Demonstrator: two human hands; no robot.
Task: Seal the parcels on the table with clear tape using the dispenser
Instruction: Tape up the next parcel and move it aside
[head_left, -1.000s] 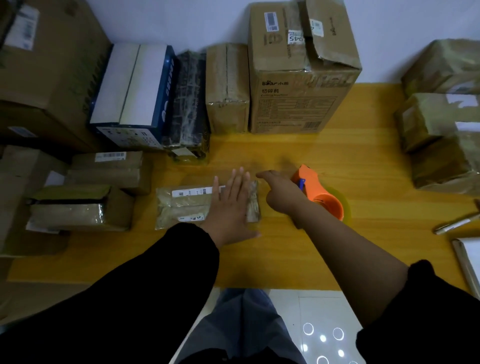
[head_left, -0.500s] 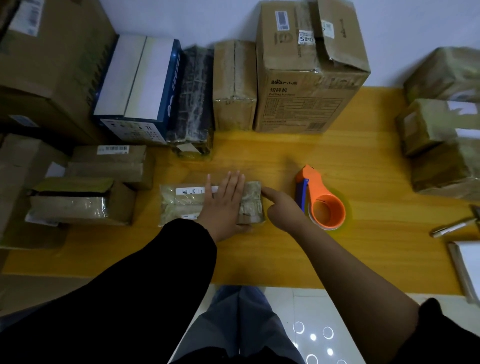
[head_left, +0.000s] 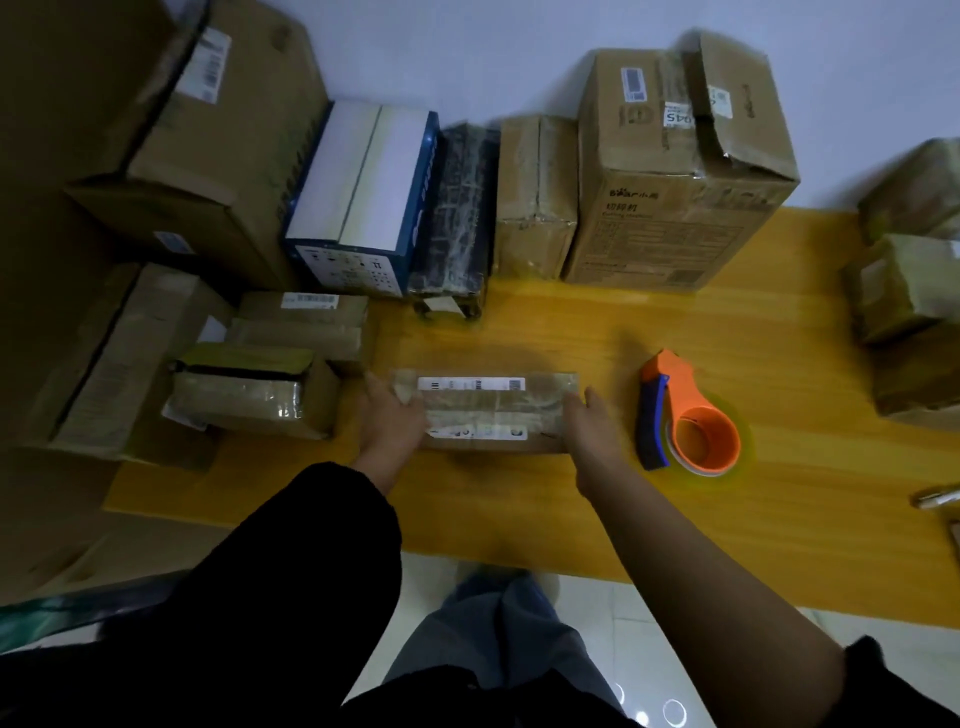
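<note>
Now, left hand (head_left: 395, 418), right hand (head_left: 597, 428), each grip clamped endwise on flat glossy-taped cardboard parcel (head_left: 491, 410)

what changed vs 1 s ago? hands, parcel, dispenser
The left hand slid from the top of the parcel to its left end. The right hand closed in on its right end. Both now hold it by the ends. The tape dispenser still lies untouched on the table.
</note>
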